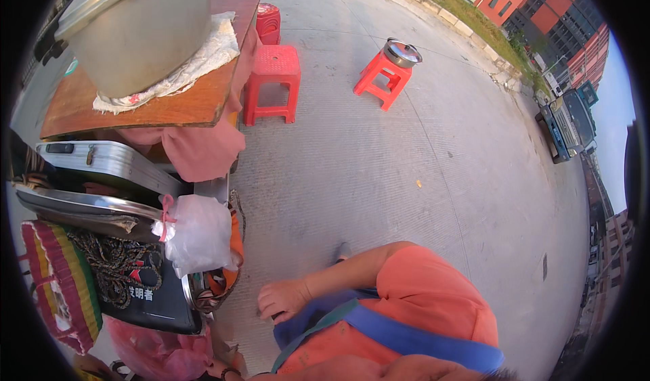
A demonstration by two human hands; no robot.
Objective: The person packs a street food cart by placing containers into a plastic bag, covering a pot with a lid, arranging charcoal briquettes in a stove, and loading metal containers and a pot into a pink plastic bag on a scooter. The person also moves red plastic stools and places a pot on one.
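Observation:
My right hand [283, 300] is beside my blue apron [307, 317], over the concrete, its fingers curled. A dark spot shows under the fingers; whether it is an object or shadow I cannot tell. My left hand [217, 369], with a dark bracelet at the wrist, is low at the picture's rim, against a pink plastic bag [162, 348]; its fingers are mostly hidden, so its grip is unclear. Above the bag lie a black seat [167, 307] bearing writing, a coiled patterned rope [119, 264] and a striped woven bag [61, 284]. A clear plastic bag [200, 234] tied in pink hangs beside them.
A large metal pot [137, 41] rests on a cloth [223, 38] on a wooden tabletop [152, 112]. An aluminium case [117, 157] is below. Red plastic stools [274, 64] stand beyond; another stool [383, 79] holds a lidded pan [402, 52]. A truck [566, 124] is farther off.

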